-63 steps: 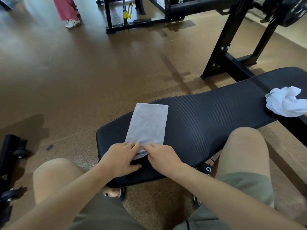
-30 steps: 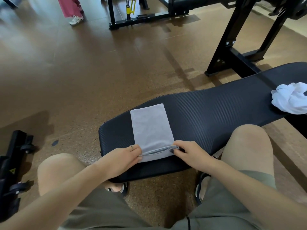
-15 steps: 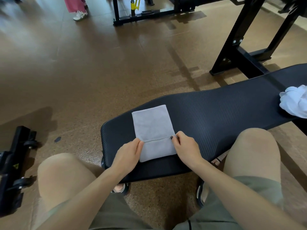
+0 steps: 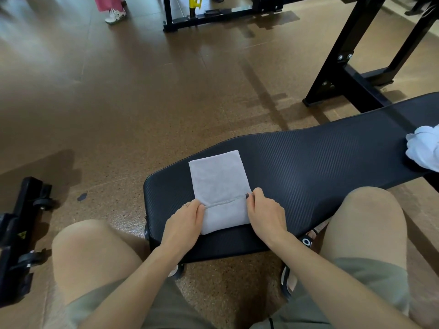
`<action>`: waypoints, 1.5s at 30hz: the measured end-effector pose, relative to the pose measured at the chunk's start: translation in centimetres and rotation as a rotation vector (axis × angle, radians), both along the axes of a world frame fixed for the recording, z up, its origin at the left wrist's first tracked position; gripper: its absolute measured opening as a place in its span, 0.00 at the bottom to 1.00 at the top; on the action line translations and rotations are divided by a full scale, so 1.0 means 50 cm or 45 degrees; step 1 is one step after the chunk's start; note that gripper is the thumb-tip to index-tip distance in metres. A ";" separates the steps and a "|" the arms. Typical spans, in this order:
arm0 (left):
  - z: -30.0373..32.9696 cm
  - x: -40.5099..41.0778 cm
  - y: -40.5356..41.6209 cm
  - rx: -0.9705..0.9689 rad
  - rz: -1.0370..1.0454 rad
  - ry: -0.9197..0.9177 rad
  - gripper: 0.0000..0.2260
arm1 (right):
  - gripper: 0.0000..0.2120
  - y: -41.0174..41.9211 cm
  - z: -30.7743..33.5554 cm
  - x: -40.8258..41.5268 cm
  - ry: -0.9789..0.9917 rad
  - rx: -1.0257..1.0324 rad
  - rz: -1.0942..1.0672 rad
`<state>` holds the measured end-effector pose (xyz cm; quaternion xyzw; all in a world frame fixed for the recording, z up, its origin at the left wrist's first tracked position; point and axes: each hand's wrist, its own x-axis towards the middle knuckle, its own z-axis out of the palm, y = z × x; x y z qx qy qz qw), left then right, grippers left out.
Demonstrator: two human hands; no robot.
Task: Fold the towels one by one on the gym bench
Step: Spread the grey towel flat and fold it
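Observation:
A grey towel (image 4: 217, 179) lies folded into a narrow strip on the near end of the black gym bench (image 4: 308, 167). Its near end is turned over onto itself, with a stitched hem running across. My left hand (image 4: 184, 224) pinches the hem's left corner and my right hand (image 4: 267, 214) pinches its right corner. A crumpled white towel (image 4: 424, 149) sits on the bench at the far right, partly cut off by the frame edge.
My bare knees straddle the bench end. A black rack frame (image 4: 342, 74) stands on the brown floor behind the bench. Black wheeled equipment (image 4: 19, 233) sits at the left. A person's pink trousers and white shoe (image 4: 115, 14) show at the top.
My hands lifted the towel's near end off the bench edge and carried it forward over the towel. The hem now lies further up than half a second ago.

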<state>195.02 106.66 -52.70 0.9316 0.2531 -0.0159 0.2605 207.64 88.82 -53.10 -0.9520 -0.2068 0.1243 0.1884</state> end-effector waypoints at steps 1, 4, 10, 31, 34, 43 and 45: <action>0.005 -0.004 -0.003 -0.035 -0.006 -0.032 0.12 | 0.12 -0.002 0.000 -0.001 0.015 0.024 0.002; 0.023 -0.016 -0.018 -0.011 -0.081 -0.102 0.09 | 0.12 -0.014 -0.001 -0.008 0.071 0.158 -0.004; 0.048 -0.030 -0.020 0.022 -0.313 -0.190 0.12 | 0.12 -0.043 -0.003 -0.019 0.197 0.392 -0.055; 0.025 -0.090 -0.036 0.477 -1.006 -0.254 0.24 | 0.19 -0.165 0.009 -0.050 0.134 0.276 0.563; 0.024 -0.093 -0.038 0.541 -1.082 -0.196 0.23 | 0.14 -0.166 0.000 -0.045 0.017 0.229 0.662; 0.035 -0.103 -0.026 0.521 -0.953 -0.067 0.26 | 0.10 -0.147 0.027 -0.009 0.233 0.216 0.533; 0.034 -0.090 -0.028 0.483 -0.786 -0.046 0.23 | 0.14 -0.131 0.036 0.004 0.321 0.209 0.438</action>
